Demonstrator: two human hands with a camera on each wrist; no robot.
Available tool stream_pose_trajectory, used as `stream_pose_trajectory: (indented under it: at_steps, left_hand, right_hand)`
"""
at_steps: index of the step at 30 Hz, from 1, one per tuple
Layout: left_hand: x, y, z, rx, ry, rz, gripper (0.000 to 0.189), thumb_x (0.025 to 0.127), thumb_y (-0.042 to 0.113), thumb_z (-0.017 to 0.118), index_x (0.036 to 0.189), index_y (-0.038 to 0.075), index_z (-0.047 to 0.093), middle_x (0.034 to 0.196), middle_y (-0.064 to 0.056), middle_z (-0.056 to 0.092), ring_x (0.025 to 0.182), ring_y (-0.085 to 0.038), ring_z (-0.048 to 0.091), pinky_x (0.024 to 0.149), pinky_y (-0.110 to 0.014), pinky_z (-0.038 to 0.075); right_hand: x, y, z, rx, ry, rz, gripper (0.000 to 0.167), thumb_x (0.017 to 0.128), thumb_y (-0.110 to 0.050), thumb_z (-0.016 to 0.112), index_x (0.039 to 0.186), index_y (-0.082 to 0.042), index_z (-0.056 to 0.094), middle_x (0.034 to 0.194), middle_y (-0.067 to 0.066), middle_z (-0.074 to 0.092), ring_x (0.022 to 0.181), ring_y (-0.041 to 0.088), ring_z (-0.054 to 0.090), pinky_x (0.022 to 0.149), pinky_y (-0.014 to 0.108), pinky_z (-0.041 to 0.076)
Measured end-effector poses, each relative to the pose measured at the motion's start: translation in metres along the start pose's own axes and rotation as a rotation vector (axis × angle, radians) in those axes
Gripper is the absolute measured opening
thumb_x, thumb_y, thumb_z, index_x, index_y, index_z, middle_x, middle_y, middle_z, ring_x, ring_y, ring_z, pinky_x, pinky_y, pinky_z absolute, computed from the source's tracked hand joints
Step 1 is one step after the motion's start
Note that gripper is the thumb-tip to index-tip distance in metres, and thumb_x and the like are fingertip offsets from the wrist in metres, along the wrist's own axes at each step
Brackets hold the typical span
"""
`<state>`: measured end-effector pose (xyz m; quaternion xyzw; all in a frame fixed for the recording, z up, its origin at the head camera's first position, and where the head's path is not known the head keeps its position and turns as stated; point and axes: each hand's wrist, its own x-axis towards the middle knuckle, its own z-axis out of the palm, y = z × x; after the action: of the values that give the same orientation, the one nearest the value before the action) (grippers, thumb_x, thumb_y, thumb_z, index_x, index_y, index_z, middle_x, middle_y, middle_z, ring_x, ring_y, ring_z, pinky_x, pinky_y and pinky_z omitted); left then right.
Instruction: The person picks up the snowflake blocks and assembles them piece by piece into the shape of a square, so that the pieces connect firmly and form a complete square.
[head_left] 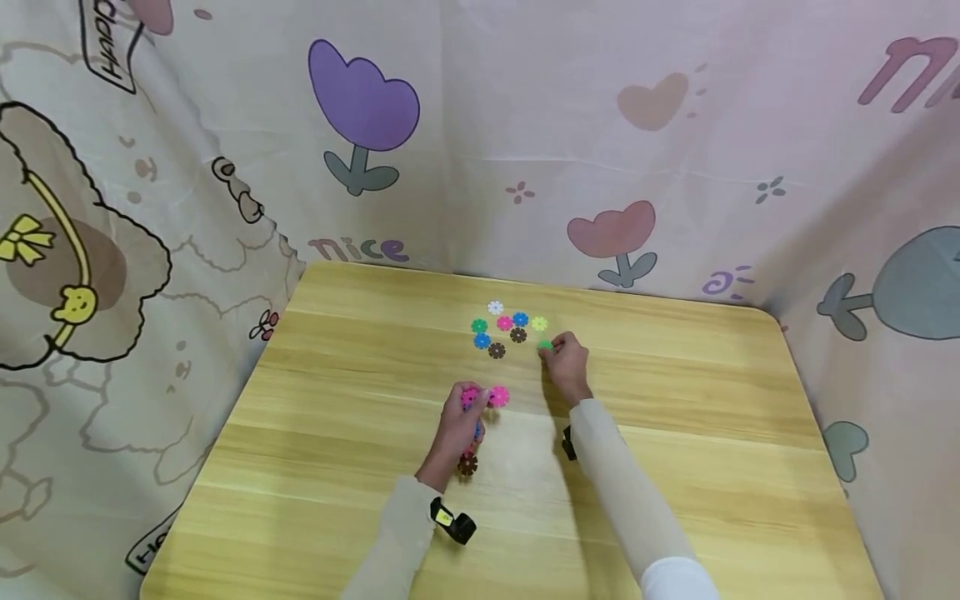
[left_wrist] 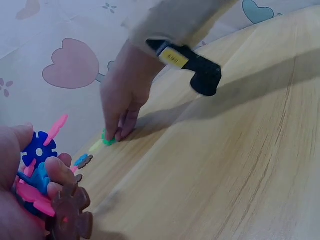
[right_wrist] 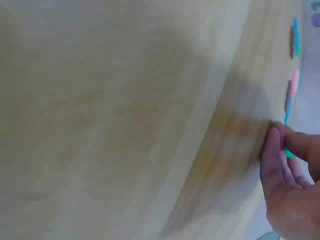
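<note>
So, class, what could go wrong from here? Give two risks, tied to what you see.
Linked pieces jut from the left hand; a hard squeeze might pop one loose. The right hand pinches a green disc close to the yellow disc, so lifting it could nudge that neighbour.

In the head view, at mid-frame, one wooden counter bears eight loose notched plastic discs: two blue discs, two brown discs, one white disc, one pink disc, one yellow disc, one green disc. The right hand pinches one more green disc; the left hand holds one partly hidden linked cluster.
</note>
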<state>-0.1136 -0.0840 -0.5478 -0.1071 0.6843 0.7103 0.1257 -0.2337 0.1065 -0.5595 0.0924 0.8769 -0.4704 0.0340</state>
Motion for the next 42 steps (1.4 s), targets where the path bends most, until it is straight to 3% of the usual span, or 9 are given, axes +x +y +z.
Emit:
stream_pose_trajectory:
  at_steps: [4, 8, 14, 20, 25, 33, 36, 39, 42]
  left_hand:
    - [0.0, -0.001, 0.001, -0.005, -0.007, 0.024, 0.039, 0.095, 0.045, 0.052, 0.118, 0.014, 0.042, 0.082, -0.014, 0.053, 0.042, -0.008, 0.039, 0.038, -0.019, 0.033]
    - [0.0, 0.0, 0.003, -0.013, -0.025, 0.042, 0.04, 0.095, 0.045, 0.051, 0.117, 0.012, 0.041, 0.085, -0.016, 0.055, 0.041, -0.008, 0.039, 0.038, -0.019, 0.033]
    - [-0.001, 0.005, 0.006, -0.017, -0.013, 0.06, 0.039, 0.096, 0.044, 0.051, 0.116, 0.012, 0.041, 0.099, -0.016, 0.059, 0.042, -0.007, 0.039, 0.039, -0.018, 0.035]
    - [-0.001, 0.008, 0.009, -0.038, -0.015, 0.057, 0.033, 0.098, 0.037, 0.051, 0.115, 0.011, 0.042, 0.095, -0.012, 0.058, 0.041, -0.007, 0.039, 0.039, -0.018, 0.035]
    - [-0.001, 0.01, 0.011, -0.018, -0.015, 0.038, 0.029, 0.099, 0.035, 0.049, 0.115, 0.011, 0.043, 0.091, -0.008, 0.056, 0.042, -0.007, 0.039, 0.039, -0.018, 0.035]
    - [-0.003, 0.014, 0.013, -0.009, -0.017, 0.056, 0.034, 0.098, 0.037, 0.05, 0.115, 0.009, 0.042, 0.086, -0.006, 0.055, 0.039, -0.007, 0.037, 0.038, -0.019, 0.033]
    - [-0.005, 0.017, 0.013, -0.004, -0.024, 0.067, 0.036, 0.098, 0.038, 0.049, 0.116, 0.008, 0.041, 0.086, -0.005, 0.055, 0.039, -0.008, 0.037, 0.037, -0.019, 0.033]
    - [-0.008, 0.018, 0.013, -0.001, -0.031, 0.066, 0.035, 0.098, 0.038, 0.049, 0.116, 0.008, 0.041, 0.086, -0.005, 0.055, 0.039, -0.008, 0.037, 0.037, -0.019, 0.032]
    - [-0.009, 0.019, 0.014, -0.005, -0.04, 0.065, 0.034, 0.098, 0.037, 0.049, 0.116, 0.008, 0.042, 0.086, -0.004, 0.054, 0.039, -0.008, 0.036, 0.037, -0.019, 0.032]
  right_hand:
    - [-0.011, 0.009, -0.01, 0.211, -0.064, 0.072, 0.024, 0.087, -0.003, 0.065, 0.107, 0.004, 0.054, 0.09, 0.015, 0.062, 0.066, 0.014, 0.067, 0.063, 0.025, 0.058]
    - [-0.025, 0.017, -0.018, 0.31, -0.106, 0.089, 0.03, 0.086, -0.001, 0.065, 0.113, 0.007, 0.057, 0.09, 0.013, 0.063, 0.062, 0.009, 0.065, 0.063, 0.023, 0.058]
    - [-0.049, 0.018, -0.025, 0.35, -0.186, 0.014, 0.027, 0.089, -0.003, 0.063, 0.113, 0.009, 0.06, 0.089, 0.011, 0.062, 0.065, 0.008, 0.061, 0.063, 0.022, 0.057]
    - [-0.072, 0.009, -0.025, 0.44, -0.238, -0.056, 0.021, 0.089, -0.002, 0.063, 0.105, 0.011, 0.062, 0.089, 0.011, 0.062, 0.069, 0.008, 0.06, 0.069, 0.022, 0.057]
    - [-0.086, 0.002, -0.026, 0.451, -0.267, -0.095, 0.021, 0.087, -0.004, 0.065, 0.103, 0.01, 0.063, 0.092, 0.017, 0.064, 0.073, 0.012, 0.063, 0.075, 0.032, 0.058]
    - [-0.103, -0.018, -0.034, 0.446, -0.332, -0.152, 0.019, 0.087, 0.003, 0.063, 0.103, 0.014, 0.061, 0.098, 0.037, 0.061, 0.079, 0.036, 0.067, 0.082, 0.051, 0.053]
    - [-0.11, -0.029, -0.04, 0.423, -0.342, -0.156, 0.019, 0.087, 0.006, 0.061, 0.104, 0.016, 0.06, 0.097, 0.039, 0.061, 0.082, 0.044, 0.065, 0.081, 0.049, 0.054]
    - [-0.116, -0.034, -0.042, 0.401, -0.336, -0.159, 0.019, 0.088, 0.006, 0.061, 0.104, 0.017, 0.06, 0.097, 0.038, 0.061, 0.085, 0.048, 0.063, 0.077, 0.037, 0.058]
    - [-0.119, -0.036, -0.043, 0.401, -0.324, -0.174, 0.018, 0.087, 0.006, 0.062, 0.102, 0.016, 0.061, 0.096, 0.036, 0.062, 0.084, 0.046, 0.064, 0.075, 0.034, 0.058]
